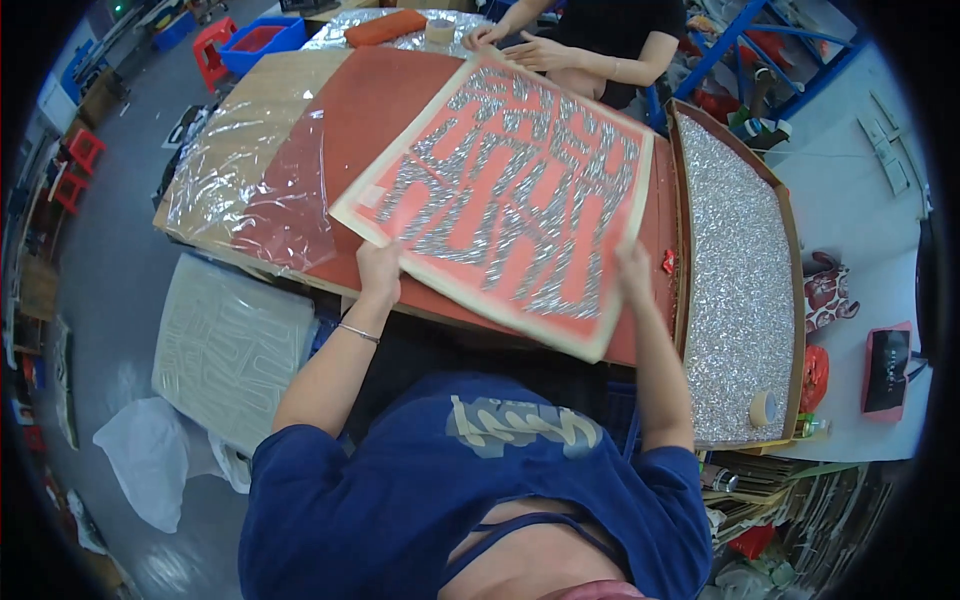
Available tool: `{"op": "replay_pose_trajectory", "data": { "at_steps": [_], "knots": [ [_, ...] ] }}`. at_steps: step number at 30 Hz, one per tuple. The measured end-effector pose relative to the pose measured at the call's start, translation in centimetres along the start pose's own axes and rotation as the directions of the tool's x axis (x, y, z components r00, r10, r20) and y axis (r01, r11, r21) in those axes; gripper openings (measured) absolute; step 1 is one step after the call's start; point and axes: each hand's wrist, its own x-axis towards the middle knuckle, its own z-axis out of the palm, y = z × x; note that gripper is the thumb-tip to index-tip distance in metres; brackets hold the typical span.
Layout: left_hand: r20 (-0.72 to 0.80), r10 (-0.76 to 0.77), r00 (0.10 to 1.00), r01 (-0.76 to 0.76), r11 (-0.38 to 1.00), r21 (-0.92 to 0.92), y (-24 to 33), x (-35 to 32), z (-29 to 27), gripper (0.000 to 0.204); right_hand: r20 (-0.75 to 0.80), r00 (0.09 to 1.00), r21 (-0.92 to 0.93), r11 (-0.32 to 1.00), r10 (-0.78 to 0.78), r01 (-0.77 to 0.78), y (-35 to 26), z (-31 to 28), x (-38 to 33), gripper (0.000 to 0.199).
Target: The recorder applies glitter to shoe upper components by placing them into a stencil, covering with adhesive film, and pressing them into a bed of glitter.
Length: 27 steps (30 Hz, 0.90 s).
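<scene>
A large square panel (470,245) is tilted above the red-topped table (370,110). It has a cream border and a pink-red face with rows of silver glitter shapes. My left hand (378,268) is closed on its near left edge. On the near right edge, my right hand (632,268) grips the border, slightly blurred. Across the table, a co-worker's hands (535,50) are at the panel's far corner; I cannot tell whether both touch it. To the right lies a shallow cardboard tray (683,250) filled with silver glitter (740,270).
Clear plastic film (250,180) covers the table's left part. A tape roll (763,407) rests on the glitter; another tape roll (440,32) stands at the back. Lower left are a pale patterned sheet (230,340) and a white plastic bag (145,455). Stacked cardboard (760,490) fills the lower right.
</scene>
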Motion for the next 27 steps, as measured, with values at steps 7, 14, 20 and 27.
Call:
{"op": "replay_pose_trajectory", "data": {
  "at_steps": [7, 14, 20, 27],
  "knots": [
    [0.248, -0.328, 0.912, 0.355, 0.932, -0.072, 0.8, -2.4, -1.3, 0.032, 0.016, 0.863, -0.799, 0.513, -0.505, 0.315, -5.9, 0.1, 3.0, 0.072],
    [0.160, -0.229, 0.960, 0.189, 0.955, 0.229, 1.2, -1.6, -1.6, 0.034, 0.107, 0.845, -0.501, 0.706, -0.523, 0.500, -13.0, 13.8, 0.2, 0.079],
    [0.191, -0.109, 0.975, 0.059, 0.967, 0.248, 0.3, -2.3, -2.2, 0.038, 0.256, 0.770, -0.503, 0.599, -0.585, 0.623, -12.4, 20.1, 1.7, 0.074],
    [0.306, -0.202, 0.930, 0.252, 0.958, -0.136, 1.0, -2.0, -3.5, 0.087, 0.481, 0.665, 0.005, 0.761, -0.571, 0.649, -18.6, 22.5, -5.1, 0.040]
  ]
}}
